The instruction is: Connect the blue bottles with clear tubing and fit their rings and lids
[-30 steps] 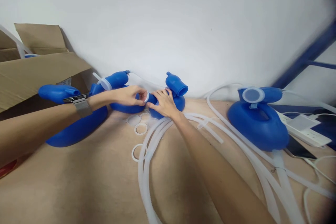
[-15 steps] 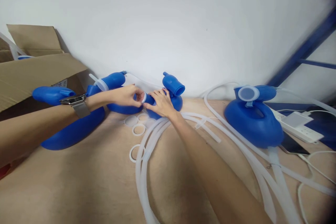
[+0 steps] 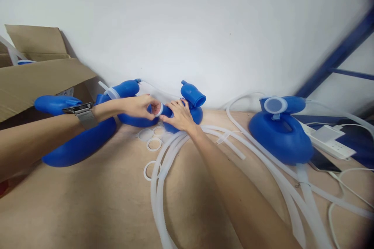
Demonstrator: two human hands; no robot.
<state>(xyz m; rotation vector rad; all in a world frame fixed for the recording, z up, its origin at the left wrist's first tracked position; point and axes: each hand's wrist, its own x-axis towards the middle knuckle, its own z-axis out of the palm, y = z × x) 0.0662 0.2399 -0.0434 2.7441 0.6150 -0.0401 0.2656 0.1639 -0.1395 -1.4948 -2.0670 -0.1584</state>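
My right hand (image 3: 179,116) grips a blue plastic vessel (image 3: 191,103) at its neck, far across the table by the wall. My left hand (image 3: 139,106), with a watch (image 3: 82,113) on the wrist, pinches a white ring (image 3: 160,109) against the end of that blue neck. Several loose white rings (image 3: 150,140) lie on the table just below both hands. White tubing (image 3: 163,171) runs from under my right hand toward me.
Another blue vessel (image 3: 80,140) lies under my left forearm, and one with a white cap (image 3: 280,132) stands at the right. A cardboard box (image 3: 37,78) sits at the left. A power strip (image 3: 333,142) and a phone (image 3: 324,161) lie at the far right.
Both hands stay at the blue neck with the white ring; the fingers shifted only slightly. The view drifted a little.
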